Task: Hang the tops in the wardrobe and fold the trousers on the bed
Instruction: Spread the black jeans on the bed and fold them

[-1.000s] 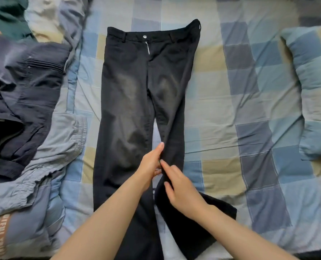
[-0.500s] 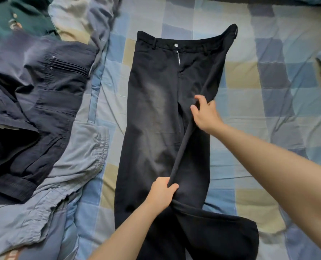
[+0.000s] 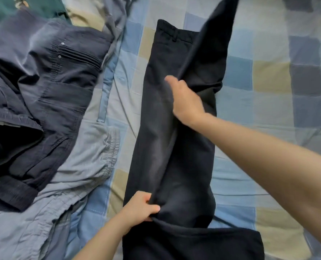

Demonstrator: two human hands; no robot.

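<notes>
Black trousers point(image 3: 174, 147) lie lengthwise on bed point(image 3: 259, 81), being folded leg over leg. Left hand point(image 3: 140, 208) pinches cloth near knee, right hand point(image 3: 186, 101) grips thigh fabric w/ curled fingers. Best to match seams & waistband, then smooth flat b4 letting go

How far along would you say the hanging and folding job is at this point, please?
Nothing looks finished yet. In hand: the black trousers lie on the checked bed, one leg half turned over the other, the left hand gripping the fold low down and the right hand gripping it higher up. Left: the crosswise folds, plus the dark navy garment and the grey garment heaped alongside.
</notes>
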